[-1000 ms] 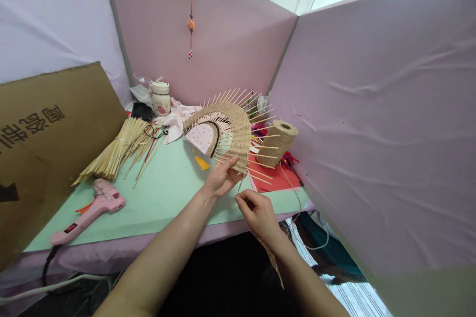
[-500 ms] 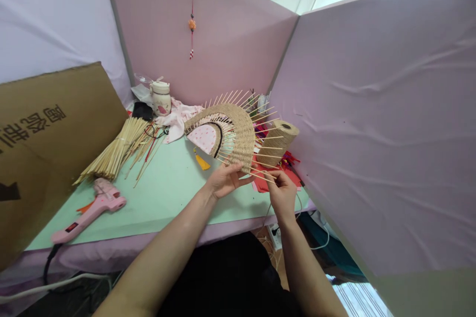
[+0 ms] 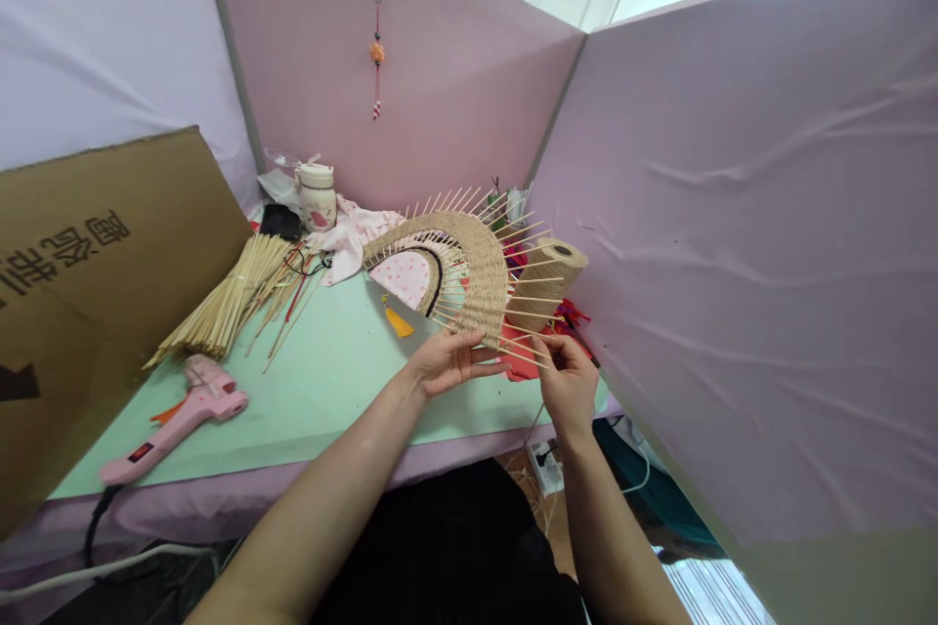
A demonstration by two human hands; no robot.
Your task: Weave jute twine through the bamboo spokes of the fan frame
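A woven fan-shaped piece (image 3: 480,264) of tan cord hangs over the table, with thin pale sticks radiating from its outer edge. At its inner side are a pink patterned panel (image 3: 402,275) and a dark band. My left hand (image 3: 448,361) grips its lower edge, thumb on top and fingers beneath. At the tips of the lowest sticks, my right hand (image 3: 570,379) is closed in a pinch. A thin cord (image 3: 538,418) hangs below that hand; its path through the fingers is partly hidden. Below the panel shows a yellow tassel (image 3: 400,320).
Behind my right hand stands a roll of tan cord (image 3: 553,278), with red material (image 3: 520,361) below. At left are a stick bundle (image 3: 227,303), a pink glue gun (image 3: 176,420) and a cardboard box (image 3: 95,312). A white cup (image 3: 317,195) stands at the back.
The woven piece and both hands have shifted slightly down. My right hand has moved a little right and turned, its fingers still pinched by the stick tips. My left hand keeps its grip.
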